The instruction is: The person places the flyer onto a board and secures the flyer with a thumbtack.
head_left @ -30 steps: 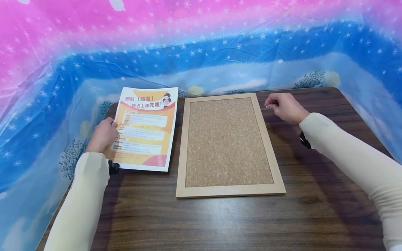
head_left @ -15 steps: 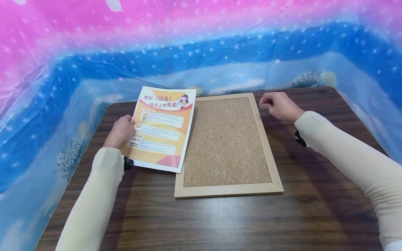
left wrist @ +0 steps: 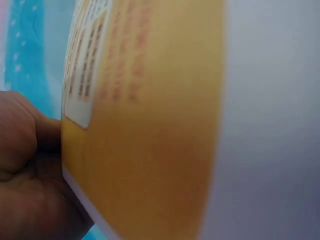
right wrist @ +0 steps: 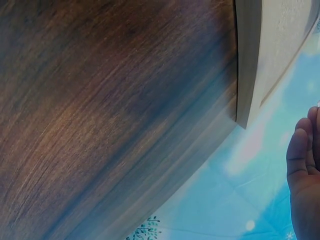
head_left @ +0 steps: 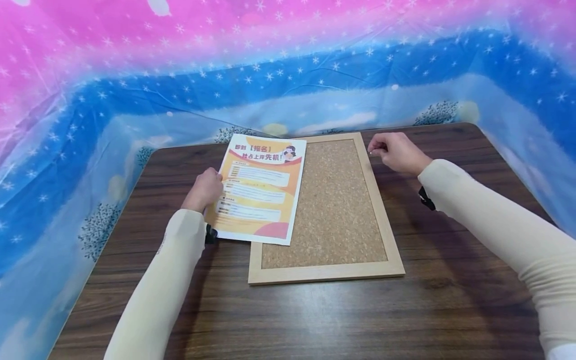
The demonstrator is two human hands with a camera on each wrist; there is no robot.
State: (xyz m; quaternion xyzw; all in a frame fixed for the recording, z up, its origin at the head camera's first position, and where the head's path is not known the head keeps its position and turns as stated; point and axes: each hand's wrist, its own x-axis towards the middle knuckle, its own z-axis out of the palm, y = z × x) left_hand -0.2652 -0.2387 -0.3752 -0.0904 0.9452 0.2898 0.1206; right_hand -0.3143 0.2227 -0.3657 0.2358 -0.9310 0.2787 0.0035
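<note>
A printed poster [head_left: 258,190] in orange, yellow and white is pinched at its left edge by my left hand [head_left: 204,190]. It overlaps the left part of a cork board [head_left: 342,210] with a pale wooden frame. In the left wrist view the poster [left wrist: 150,150] bends close to the lens, and the left hand [left wrist: 30,170] meets its edge. My right hand [head_left: 400,152] is just right of the board's upper right side, thumb and forefinger pinched together. A tiny whitish thing [head_left: 371,153] shows at those fingertips; its kind is too small to tell. The right hand [right wrist: 305,180] is partly cut off in its wrist view.
The cork board lies on a dark wood-grain table [head_left: 315,320]. Behind and beside the table hangs a pink and blue cloth [head_left: 270,65] with snowflakes. In the right wrist view the board's frame corner [right wrist: 247,75] sits near the table's far edge.
My left hand has carried the poster rightward, from beside the cork board to over its left part. The right hand has stayed nearly in place, still pinched.
</note>
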